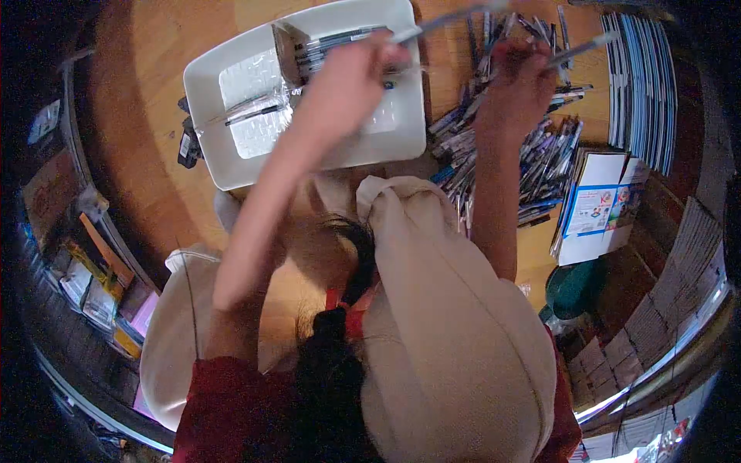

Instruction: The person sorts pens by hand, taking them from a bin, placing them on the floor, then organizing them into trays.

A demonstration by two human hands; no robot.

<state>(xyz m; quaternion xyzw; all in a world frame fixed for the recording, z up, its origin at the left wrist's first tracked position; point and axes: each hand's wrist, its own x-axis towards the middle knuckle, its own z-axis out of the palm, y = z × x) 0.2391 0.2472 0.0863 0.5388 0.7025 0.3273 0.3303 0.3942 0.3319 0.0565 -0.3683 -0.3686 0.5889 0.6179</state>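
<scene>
My left hand (pixel 351 89) is closed on a slim grey pen (pixel 444 23), which points up to the right and is smeared by motion. It is over the right part of a white tray (pixel 207 166). In that tray several dark pens (pixel 332 48) lie behind a brown divider (pixel 285 54), and a black pen (pixel 258 116) rests on clear plastic at the left. My right hand (pixel 515 92), also closed, grips another grey pen (pixel 584 49) above a large heap of loose pens (pixel 552 166). Its fingertips are dim and partly blurred.
A tall stack of blue and white edges (pixel 641 92) stands at the far right. Below it is a white printed carton (pixel 594 208) with blue bands. A dark green round object (pixel 575 289) is lower down. A black object (pixel 187 147) sits beside the tray's left side.
</scene>
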